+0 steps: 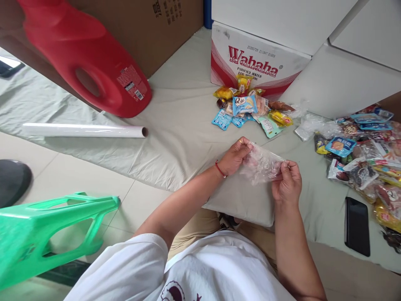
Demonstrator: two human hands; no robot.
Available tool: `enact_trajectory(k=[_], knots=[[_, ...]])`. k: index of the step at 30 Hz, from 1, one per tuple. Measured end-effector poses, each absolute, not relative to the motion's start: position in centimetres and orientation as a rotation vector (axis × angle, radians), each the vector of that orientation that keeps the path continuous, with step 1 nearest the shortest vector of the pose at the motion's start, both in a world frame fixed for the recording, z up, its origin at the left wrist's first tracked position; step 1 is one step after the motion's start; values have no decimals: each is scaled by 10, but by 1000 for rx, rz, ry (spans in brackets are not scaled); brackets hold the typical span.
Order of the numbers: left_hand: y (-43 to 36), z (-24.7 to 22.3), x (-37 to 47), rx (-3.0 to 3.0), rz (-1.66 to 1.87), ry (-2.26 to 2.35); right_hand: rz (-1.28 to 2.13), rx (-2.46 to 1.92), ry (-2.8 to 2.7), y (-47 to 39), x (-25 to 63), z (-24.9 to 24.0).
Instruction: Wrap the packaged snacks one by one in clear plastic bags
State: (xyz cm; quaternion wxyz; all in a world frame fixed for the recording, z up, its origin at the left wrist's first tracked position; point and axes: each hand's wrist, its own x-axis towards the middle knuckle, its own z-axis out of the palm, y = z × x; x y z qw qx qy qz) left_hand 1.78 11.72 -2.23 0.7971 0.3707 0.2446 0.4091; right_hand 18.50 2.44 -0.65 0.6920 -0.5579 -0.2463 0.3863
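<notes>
A clear, crinkled plastic bag (262, 165) is stretched between my two hands over the near edge of the cloth. My left hand (234, 156), with a red cord at the wrist, pinches its left top corner. On the other side my right hand (288, 179) grips the right end between thumb and fingers. Whether anything lies inside the bag I cannot tell. Beyond my hands sits a small pile of wrapped snacks (244, 105), including a light blue packet and several yellow ones.
A larger heap of packaged snacks (363, 146) spreads at the right, with clear plastic (319, 125) beside it. Nearer me lies a black phone (357, 225). At the left are a white tube (84, 130), a red jug (125, 83) and a green stool (56, 234). A Wahaha carton (257, 62) stands behind.
</notes>
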Motion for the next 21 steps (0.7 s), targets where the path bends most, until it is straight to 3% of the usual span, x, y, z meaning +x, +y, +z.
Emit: enact_trajectory(k=[6, 11, 17, 21], knots=[[114, -30, 25, 1055, 940, 714, 643, -1352, -593, 24, 189, -6], [114, -27, 24, 1082, 1029, 829, 1041, -1422, -680, 17, 188, 1], [117, -32, 25, 1228, 1142, 966, 968, -1563, -665, 6, 188, -2], [121, -36, 26, 1133, 1154, 996, 1136, -1446, -674, 3, 189, 3]])
